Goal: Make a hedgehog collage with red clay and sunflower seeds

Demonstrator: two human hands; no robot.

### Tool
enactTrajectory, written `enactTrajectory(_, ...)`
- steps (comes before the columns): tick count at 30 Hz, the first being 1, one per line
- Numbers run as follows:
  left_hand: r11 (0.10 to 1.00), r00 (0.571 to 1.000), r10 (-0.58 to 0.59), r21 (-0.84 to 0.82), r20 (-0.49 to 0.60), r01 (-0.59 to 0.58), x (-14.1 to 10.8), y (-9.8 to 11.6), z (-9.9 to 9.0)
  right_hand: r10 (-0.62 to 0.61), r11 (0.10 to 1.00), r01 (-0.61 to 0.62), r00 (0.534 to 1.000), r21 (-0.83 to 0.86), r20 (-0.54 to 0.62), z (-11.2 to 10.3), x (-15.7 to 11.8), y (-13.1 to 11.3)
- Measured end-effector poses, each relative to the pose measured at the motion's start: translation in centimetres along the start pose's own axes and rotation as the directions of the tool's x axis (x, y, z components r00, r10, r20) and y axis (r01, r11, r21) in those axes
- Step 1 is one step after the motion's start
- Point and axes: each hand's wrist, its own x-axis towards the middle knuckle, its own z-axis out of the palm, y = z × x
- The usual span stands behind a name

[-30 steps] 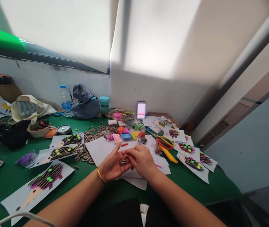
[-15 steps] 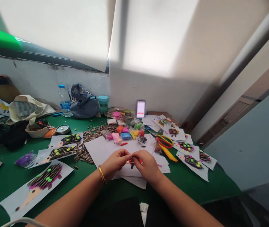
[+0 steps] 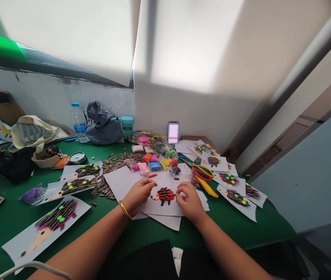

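Observation:
A hedgehog picture [image 3: 165, 195] with a red clay body, dark seeds on its back and dark legs lies on white paper [image 3: 161, 210] between my hands. At its left, my left hand [image 3: 140, 195] has thumb and forefinger pinched above the paper; whatever they hold is too small to make out. My right hand [image 3: 191, 202] is at the picture's right edge, its fingertips drawn together by the red clay; anything between them cannot be made out. Beyond the picture lie a small red clay piece [image 3: 153, 175] and a single seed [image 3: 176, 179].
Sunflower seeds [image 3: 104, 188] are heaped left of the paper. Bagged coloured clay [image 3: 155, 166] lies behind it. Scissors [image 3: 202, 173] and a yellow cutter [image 3: 209, 189] lie right. Hedgehog cards [image 3: 237, 200] flank both sides, one large card [image 3: 51, 229] at left. A phone [image 3: 173, 133] stands behind.
My hands were together over the hedgehog and have moved apart, left hand leftward and right hand rightward. The red hedgehog with its seeds is uncovered between them.

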Motion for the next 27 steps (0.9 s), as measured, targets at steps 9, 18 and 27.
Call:
enactTrajectory(9,1.0,1.0,0.002,-0.006,0.017,-0.002,-0.1,0.1,0.0,-0.09,0.985,0.099,0.993,-0.142,0.071,0.4,-0.2,-0.4)
enactTrajectory(18,1.0,1.0,0.001,-0.008,0.027,-0.001,-0.2,0.1,0.0,-0.133,0.956,0.162,0.983,-0.246,0.13,0.6,-0.3,-0.7)
enactTrajectory(27,1.0,1.0,-0.005,-0.02,0.019,0.006,-0.1,0.1,0.0,-0.168,0.885,0.244,0.961,-0.396,0.219,0.5,0.2,-1.6)
